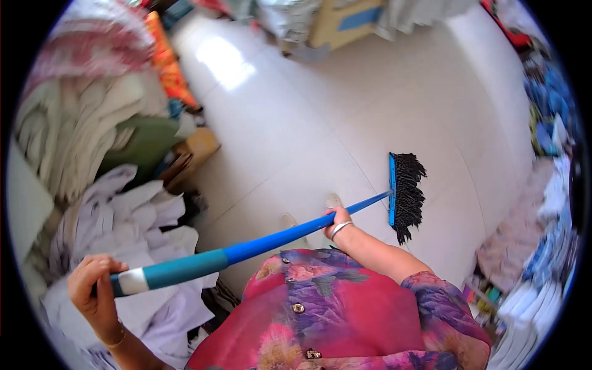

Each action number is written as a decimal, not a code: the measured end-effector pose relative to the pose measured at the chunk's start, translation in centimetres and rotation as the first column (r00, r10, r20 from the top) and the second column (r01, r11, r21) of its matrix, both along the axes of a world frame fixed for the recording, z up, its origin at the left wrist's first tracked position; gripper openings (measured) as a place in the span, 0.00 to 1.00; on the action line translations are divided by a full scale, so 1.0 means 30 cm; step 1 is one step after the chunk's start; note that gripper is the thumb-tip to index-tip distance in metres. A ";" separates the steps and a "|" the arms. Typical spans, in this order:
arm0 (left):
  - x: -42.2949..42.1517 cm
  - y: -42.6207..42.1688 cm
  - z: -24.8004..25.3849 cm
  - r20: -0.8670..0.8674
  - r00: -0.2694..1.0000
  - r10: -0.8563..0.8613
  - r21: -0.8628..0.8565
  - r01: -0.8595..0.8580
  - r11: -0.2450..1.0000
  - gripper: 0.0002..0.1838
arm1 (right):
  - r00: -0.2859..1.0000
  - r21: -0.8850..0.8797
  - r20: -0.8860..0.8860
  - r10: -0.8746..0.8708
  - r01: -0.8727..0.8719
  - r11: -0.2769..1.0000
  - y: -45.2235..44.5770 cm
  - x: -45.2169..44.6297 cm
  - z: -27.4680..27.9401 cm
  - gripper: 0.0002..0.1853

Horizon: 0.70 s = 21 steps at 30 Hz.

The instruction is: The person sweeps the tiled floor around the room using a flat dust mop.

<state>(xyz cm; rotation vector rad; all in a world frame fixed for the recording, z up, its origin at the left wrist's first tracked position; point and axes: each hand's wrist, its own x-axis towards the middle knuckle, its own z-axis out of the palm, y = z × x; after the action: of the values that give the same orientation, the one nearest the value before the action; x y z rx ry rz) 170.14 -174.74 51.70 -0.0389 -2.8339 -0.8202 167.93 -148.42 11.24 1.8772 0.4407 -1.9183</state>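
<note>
A mop (pixel 265 245) with a blue pole and a teal grip slants across the view. My left hand (pixel 91 285) is closed around the dark top end of the pole, beside a white band. Farther down, my right hand (pixel 337 219), with a bracelet at the wrist, wraps round the blue part of the pole. The mop's black string head (pixel 408 194), on a bright blue holder, rests on the pale tiled floor (pixel 296 135) to the right of my feet.
Piled white cloth (pixel 142 246) and folded pale fabric (pixel 86 123) crowd the left side. A cardboard box (pixel 351 24) with blue tape stands at the far side. Stacks of blue and white cloth (pixel 546 277) line the right. My shoe (pixel 333 200) shows near the pole.
</note>
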 end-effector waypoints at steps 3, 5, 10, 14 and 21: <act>0.299 -0.132 0.085 -0.013 0.952 0.307 -0.006 -0.307 0.952 0.07 | 0.959 -0.066 0.001 0.283 -0.282 0.957 -0.260 0.050 0.114 0.03; 0.492 -0.201 0.130 0.016 0.870 0.492 0.017 -0.492 0.870 0.07 | 0.890 -0.103 0.011 0.456 -0.452 0.886 -0.418 0.099 0.156 0.03; 0.981 -0.230 0.213 -0.012 0.607 0.794 0.031 -0.794 0.607 0.09 | 0.740 -0.149 0.001 0.672 -0.665 0.732 -0.736 0.251 0.237 0.06; 1.198 -0.179 0.168 -0.029 0.404 0.914 0.046 -0.913 0.405 0.11 | 0.598 -0.086 -0.033 0.801 -0.800 0.594 -0.946 0.298 0.204 0.07; 1.123 -0.053 -0.072 -0.059 0.235 0.970 0.112 -0.964 0.240 0.10 | 0.367 0.117 -0.210 0.906 -0.911 0.396 -1.189 0.099 0.128 0.08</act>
<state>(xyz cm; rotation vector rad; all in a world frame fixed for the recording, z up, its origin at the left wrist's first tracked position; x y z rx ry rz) 203.82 -176.32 49.54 1.4985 -1.9801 -0.4847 170.89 -184.08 15.09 0.9170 1.2371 -1.2801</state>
